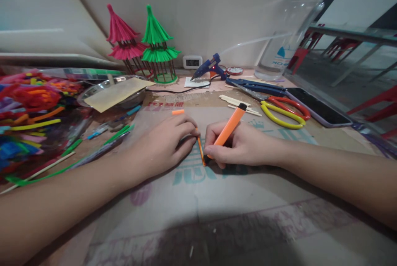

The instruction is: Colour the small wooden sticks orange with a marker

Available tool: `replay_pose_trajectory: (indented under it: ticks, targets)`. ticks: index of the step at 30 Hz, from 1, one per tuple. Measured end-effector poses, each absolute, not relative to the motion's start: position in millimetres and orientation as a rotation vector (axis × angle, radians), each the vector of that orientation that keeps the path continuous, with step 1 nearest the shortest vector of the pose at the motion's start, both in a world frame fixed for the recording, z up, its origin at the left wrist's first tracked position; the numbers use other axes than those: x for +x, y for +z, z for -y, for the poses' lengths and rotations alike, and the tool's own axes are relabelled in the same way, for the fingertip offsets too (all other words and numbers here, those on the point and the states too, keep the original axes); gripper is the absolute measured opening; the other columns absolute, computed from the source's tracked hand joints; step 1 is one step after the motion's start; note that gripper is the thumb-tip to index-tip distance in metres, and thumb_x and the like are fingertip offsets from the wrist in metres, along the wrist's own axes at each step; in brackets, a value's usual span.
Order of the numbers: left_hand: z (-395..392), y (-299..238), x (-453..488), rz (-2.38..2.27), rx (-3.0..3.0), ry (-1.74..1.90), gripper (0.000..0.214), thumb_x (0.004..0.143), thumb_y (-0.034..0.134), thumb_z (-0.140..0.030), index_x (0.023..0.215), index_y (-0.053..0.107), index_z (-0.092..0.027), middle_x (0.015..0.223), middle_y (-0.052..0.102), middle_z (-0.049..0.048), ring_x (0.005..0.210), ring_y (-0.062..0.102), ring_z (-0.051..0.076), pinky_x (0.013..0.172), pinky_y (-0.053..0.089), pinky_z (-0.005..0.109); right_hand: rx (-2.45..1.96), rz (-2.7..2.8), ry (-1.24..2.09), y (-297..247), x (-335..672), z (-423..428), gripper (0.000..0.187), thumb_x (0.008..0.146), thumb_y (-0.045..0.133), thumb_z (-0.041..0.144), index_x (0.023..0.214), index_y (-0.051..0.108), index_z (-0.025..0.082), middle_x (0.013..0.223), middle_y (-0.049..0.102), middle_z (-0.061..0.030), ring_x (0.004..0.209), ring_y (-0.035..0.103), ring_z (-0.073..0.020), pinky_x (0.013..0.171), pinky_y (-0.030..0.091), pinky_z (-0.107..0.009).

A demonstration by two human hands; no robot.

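My right hand is closed around an orange marker with a black end, its tip pointing down at the cardboard. Under that tip lies the near end of a thin orange-coloured stick. The stick's far end is pinched between the fingertips of my left hand. Just beyond the left hand rests a short orange piece, which looks like the marker's cap. Both hands work low over the printed cardboard sheet.
Pale sticks, scissors and a phone lie at right. A glue gun stands behind. Pink and green pagoda models are at back. Colourful pipe cleaners and a metal bowl fill the left.
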State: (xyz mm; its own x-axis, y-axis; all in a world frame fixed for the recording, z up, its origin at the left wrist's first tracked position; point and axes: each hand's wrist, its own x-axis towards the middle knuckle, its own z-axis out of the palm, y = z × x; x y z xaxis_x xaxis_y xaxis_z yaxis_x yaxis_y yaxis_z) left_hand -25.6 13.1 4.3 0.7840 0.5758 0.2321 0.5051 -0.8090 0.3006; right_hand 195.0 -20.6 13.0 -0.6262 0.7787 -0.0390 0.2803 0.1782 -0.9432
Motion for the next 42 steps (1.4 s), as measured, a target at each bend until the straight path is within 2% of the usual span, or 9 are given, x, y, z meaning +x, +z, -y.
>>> replay_pose_trajectory:
  ticks: [31,38,42]
  targets:
    - [-14.3,3.8,-24.9,-0.857,2.764,0.452,0.021,0.098,0.046,-0.025,0.091,0.064,-0.018,0.105,0.064,0.0087,0.098,0.061,0.023,0.087,0.049,0.037,-1.032,1.981,1.420,16.1,194.1,22.2,0.015,0.087,0.063,0.022,0.075,0.055,0.019,0.059,0.062,0.0036,0.054,0.056,-0.0092,0.051,0.043,-0.021]
    - [-9.6,7.7,-25.3,-0.870,2.806,0.508,0.021,0.100,0.044,-0.025,0.097,0.064,-0.018,0.111,0.063,0.0097,0.104,0.060,0.024,0.091,0.050,0.039,-1.040,1.865,1.344,12.0,193.1,19.3,0.008,0.091,0.060,0.028,0.087,0.058,0.021,0.066,0.061,0.0033,0.059,0.058,-0.0109,0.056,0.047,-0.023]
    - [-8.4,8.2,-25.7,-0.809,2.824,0.551,0.021,0.099,0.045,-0.021,0.097,0.065,-0.017,0.111,0.064,0.0094,0.104,0.061,0.023,0.090,0.049,0.038,-1.029,1.856,1.345,11.9,194.2,18.1,0.010,0.091,0.059,0.028,0.085,0.057,0.021,0.065,0.060,0.0034,0.060,0.057,-0.0106,0.058,0.046,-0.023]
